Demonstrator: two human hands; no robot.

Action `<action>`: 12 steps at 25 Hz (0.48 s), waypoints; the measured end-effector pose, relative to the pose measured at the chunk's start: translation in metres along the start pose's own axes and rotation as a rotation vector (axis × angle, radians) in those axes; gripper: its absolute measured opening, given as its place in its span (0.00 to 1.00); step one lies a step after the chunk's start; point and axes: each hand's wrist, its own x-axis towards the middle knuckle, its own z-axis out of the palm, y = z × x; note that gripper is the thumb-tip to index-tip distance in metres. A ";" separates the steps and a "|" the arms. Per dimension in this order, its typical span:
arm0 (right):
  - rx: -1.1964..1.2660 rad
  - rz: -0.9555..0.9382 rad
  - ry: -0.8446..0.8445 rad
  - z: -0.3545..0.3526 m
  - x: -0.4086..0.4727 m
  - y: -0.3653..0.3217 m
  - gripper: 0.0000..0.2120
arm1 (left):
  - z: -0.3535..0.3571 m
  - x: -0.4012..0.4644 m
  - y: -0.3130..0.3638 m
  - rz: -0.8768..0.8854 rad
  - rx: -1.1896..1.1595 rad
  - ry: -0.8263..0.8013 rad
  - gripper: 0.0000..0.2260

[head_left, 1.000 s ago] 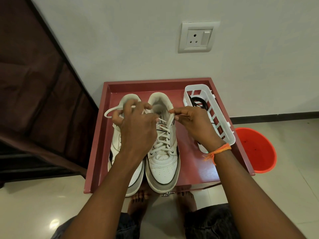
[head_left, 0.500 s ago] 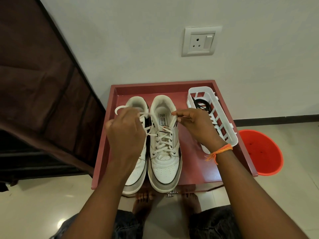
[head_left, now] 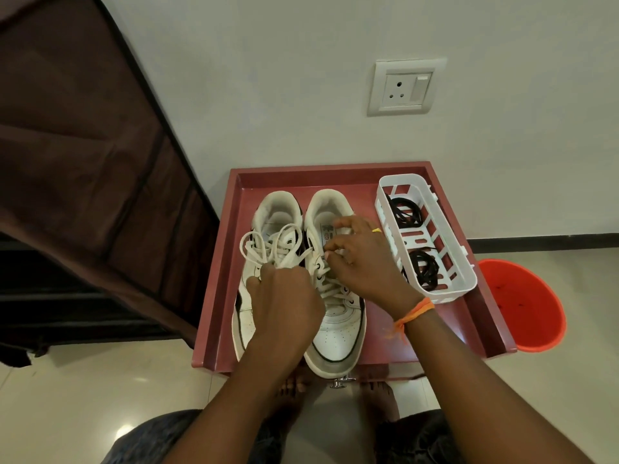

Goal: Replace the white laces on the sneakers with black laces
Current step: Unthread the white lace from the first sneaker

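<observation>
A: Near edge, what's showing?

B: Bare feet [head_left: 338, 393] are poking out under the red tray [head_left: 217, 296], partly hidden by it. A small metal piece at the tray's front edge is too small to identify.

A: Hands?

B: The left hand [head_left: 284, 303] is sitting over the left sneaker [head_left: 264, 262], fingers curled down into the white laces [head_left: 268, 246]; the fingertips are hidden, so the exact grip is unclear. The right hand [head_left: 365, 262] is working at the right sneaker [head_left: 338, 316], thumb and forefinger pinching a lace near the upper eyelets, other fingers spread. It's covering most of the tongue.

A: Containers?

B: The tray is holding both sneakers side by side, toes toward 6 o'clock. At 3 o'clock from them, a white basket [head_left: 465, 279] is lying in the tray, holding the black laces [head_left: 425, 266] in two coiled bundles. Further toward 3 o'clock, off the tray, an orange bucket [head_left: 522, 309] is standing on the floor, partly cut off by the tray; dark specks inside, unclear what.

A: Far end?

B: A wall socket [head_left: 405, 85] is sitting at 12 o'clock.
</observation>
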 end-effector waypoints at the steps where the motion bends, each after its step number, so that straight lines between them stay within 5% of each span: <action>1: 0.024 0.006 0.006 -0.001 0.000 -0.001 0.05 | 0.003 0.004 -0.001 -0.007 -0.049 0.037 0.11; 7: 0.310 0.147 0.059 -0.007 -0.004 -0.012 0.06 | 0.019 0.012 0.004 -0.021 -0.269 0.041 0.19; 12: 1.016 0.527 0.277 -0.027 -0.009 -0.004 0.06 | 0.017 0.014 0.007 -0.059 -0.367 0.041 0.21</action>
